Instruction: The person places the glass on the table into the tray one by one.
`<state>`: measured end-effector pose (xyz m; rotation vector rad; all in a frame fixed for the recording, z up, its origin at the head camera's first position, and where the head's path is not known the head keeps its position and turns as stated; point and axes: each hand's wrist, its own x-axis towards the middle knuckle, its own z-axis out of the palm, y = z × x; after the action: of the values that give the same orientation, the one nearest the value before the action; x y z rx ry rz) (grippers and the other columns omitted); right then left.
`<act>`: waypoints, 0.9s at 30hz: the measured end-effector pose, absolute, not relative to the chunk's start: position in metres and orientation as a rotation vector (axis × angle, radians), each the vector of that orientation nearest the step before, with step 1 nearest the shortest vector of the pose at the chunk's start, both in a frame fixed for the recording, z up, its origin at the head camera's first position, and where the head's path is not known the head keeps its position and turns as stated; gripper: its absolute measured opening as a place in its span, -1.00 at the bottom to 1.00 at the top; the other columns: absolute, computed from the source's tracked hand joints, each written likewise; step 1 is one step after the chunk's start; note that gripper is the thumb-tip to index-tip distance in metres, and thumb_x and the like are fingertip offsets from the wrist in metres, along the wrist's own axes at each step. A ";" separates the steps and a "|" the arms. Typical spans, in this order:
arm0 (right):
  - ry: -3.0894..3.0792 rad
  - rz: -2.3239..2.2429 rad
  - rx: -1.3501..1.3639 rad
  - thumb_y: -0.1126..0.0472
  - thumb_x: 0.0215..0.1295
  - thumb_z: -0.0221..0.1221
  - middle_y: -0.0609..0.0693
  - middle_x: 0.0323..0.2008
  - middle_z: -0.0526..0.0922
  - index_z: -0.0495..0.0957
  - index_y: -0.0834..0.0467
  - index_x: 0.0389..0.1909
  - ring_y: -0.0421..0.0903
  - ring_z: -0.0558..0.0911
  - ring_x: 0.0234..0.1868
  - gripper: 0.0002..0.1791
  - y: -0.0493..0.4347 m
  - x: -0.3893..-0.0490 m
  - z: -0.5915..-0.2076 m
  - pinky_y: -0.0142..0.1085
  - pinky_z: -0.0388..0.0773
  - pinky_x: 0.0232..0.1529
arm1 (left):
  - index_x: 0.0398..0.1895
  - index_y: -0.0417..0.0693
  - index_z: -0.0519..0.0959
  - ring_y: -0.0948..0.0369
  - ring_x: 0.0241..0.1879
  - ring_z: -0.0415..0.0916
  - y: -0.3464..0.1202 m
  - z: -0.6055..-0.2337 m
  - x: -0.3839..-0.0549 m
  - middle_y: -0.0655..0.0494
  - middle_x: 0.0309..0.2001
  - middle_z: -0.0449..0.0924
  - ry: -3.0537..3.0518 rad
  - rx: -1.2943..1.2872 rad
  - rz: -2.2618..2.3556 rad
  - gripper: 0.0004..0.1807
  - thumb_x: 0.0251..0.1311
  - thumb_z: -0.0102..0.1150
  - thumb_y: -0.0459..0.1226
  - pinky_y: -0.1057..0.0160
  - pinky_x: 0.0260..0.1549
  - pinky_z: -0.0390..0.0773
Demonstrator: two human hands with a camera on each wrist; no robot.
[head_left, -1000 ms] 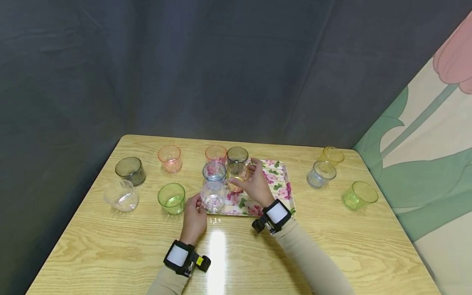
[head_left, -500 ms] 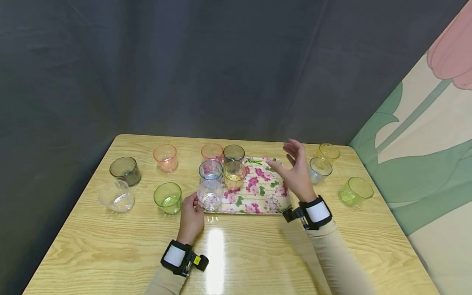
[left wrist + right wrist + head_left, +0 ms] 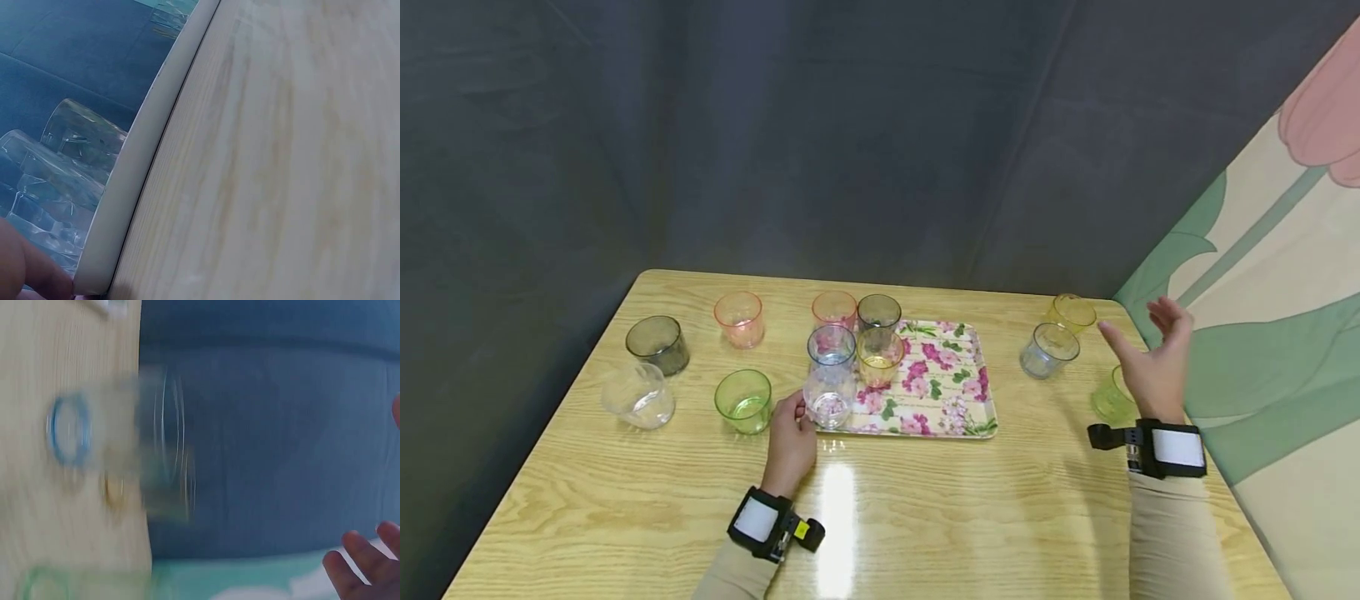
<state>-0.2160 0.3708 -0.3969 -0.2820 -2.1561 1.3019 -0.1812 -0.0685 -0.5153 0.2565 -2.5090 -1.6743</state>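
My left hand (image 3: 790, 450) grips the front left corner of the flowered tray (image 3: 951, 379), beside a clear glass (image 3: 830, 404). In the left wrist view its fingers (image 3: 44, 272) lie at the end of the tray's pale rim (image 3: 134, 162). Behind the clear glass stand a bluish glass (image 3: 832, 346), a yellow glass (image 3: 880, 358), a pink glass (image 3: 834, 310) and a grey glass (image 3: 879, 311). Far right, my right hand (image 3: 1157, 375) is spread with nothing in it, partly covering a green glass (image 3: 1108, 402). The right wrist view is blurred, with its fingers (image 3: 369, 562) extended.
To the right of the tray stand another bluish glass (image 3: 1048, 352) and another yellow glass (image 3: 1071, 314). On the left are a second pink glass (image 3: 740, 321), a dark grey glass (image 3: 658, 346), a tilted-looking clear glass (image 3: 643, 400) and a second green glass (image 3: 743, 402). A dark curtain (image 3: 850, 150) hangs behind the table.
My right hand has let go of the yellow glass on the tray and swept right, past the bluish glass, to the green one. The left hand keeps its place at the tray corner.
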 end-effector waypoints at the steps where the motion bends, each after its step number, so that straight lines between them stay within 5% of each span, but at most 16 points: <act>1: -2.159 1.302 -0.333 0.16 0.25 0.31 -0.19 0.30 0.26 0.11 -0.03 0.45 -0.19 0.23 0.37 -0.18 0.379 -0.214 -0.397 -0.36 0.10 0.42 | 0.24 -0.44 0.42 0.02 -0.07 0.41 -0.068 -0.516 -0.181 -0.20 -0.08 0.44 -2.509 0.250 -1.670 -0.54 0.26 -0.14 -0.59 0.23 -0.14 0.43; 7: -2.254 1.407 -0.472 0.13 0.37 0.19 -0.22 0.44 0.15 -0.02 -0.10 0.53 -0.20 0.09 0.49 -0.18 0.422 -0.200 -0.411 -0.33 -0.10 0.51 | 0.25 -0.43 0.42 0.03 -0.07 0.40 -0.068 -0.518 -0.182 -0.18 -0.09 0.44 -2.510 0.252 -1.671 -0.53 0.25 -0.14 -0.58 0.24 -0.13 0.42; 14: -2.362 1.620 -0.231 0.16 0.51 0.02 -0.07 0.63 -0.33 -0.40 -0.13 0.59 -0.14 -0.27 0.62 -0.10 0.453 -0.189 -0.445 -0.35 -0.29 0.59 | 0.25 -0.42 0.43 0.03 -0.07 0.41 -0.070 -0.517 -0.181 -0.18 -0.10 0.44 -2.501 0.244 -1.664 -0.53 0.25 -0.13 -0.58 0.22 -0.13 0.42; 20: -2.386 1.860 -0.054 0.16 0.55 -0.06 -0.03 0.60 -0.52 -0.63 -0.12 0.54 -0.10 -0.37 0.61 -0.05 0.464 -0.181 -0.463 -0.69 -0.06 0.40 | 0.25 -0.42 0.42 0.02 -0.05 0.41 -0.070 -0.519 -0.181 -0.19 -0.08 0.45 -2.507 0.246 -1.663 -0.53 0.25 -0.13 -0.59 0.21 -0.11 0.43; 27: -2.636 1.703 -0.180 0.13 0.51 0.04 0.20 0.58 -0.50 -0.60 0.01 0.55 0.21 -0.31 0.59 0.02 0.464 -0.181 -0.469 -0.76 0.26 0.01 | 0.24 -0.43 0.42 0.02 -0.06 0.42 -0.069 -0.518 -0.181 -0.19 -0.08 0.45 -2.513 0.242 -1.642 -0.53 0.24 -0.12 -0.58 0.21 -0.12 0.43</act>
<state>-0.1808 0.4640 -0.4692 -0.1797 -2.6360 1.7028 -0.1813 -0.0690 -0.5182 0.2418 -2.5127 -1.6418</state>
